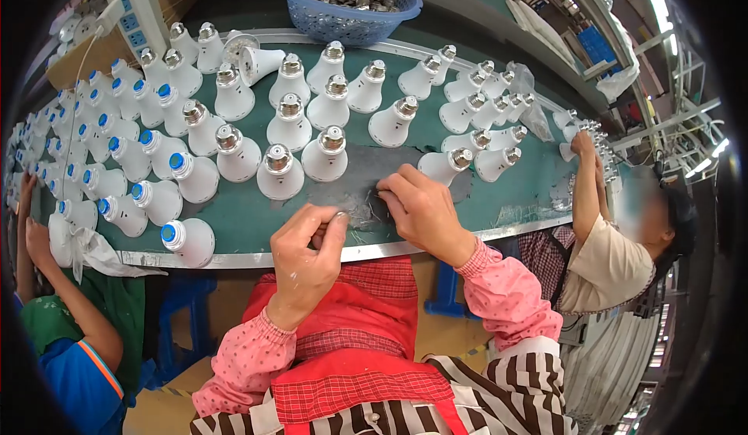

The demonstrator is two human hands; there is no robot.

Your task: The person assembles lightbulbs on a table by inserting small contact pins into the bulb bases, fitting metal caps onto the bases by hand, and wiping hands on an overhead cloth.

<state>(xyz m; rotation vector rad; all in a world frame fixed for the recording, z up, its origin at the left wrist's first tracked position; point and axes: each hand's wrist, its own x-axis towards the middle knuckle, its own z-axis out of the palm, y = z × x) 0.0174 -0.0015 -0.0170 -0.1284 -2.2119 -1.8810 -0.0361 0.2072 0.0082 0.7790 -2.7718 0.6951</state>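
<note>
My left hand (308, 249) is closed in a pinch near the bench's front edge; whatever is between its fingertips, if anything, is too small to name. My right hand (423, 210) also pinches, fingertips low over a dark worn patch (365, 210) on the green bench top. Its fingers hide what they may hold. Just beyond my hands stand white LED bulbs with bare metal screw caps, the nearest being one bulb (324, 154) and another bulb (280, 173). By my right fingers, a bulb (445, 166) leans over. Neither hand touches a bulb.
Several bulbs with blue-tipped caps (187, 242) crowd the left side. A blue basket (351, 26) of small metal caps sits at the back. A co-worker (615, 256) reaches in at right; another person's arm (74, 295) is at left. A power strip (131, 14) stands back left.
</note>
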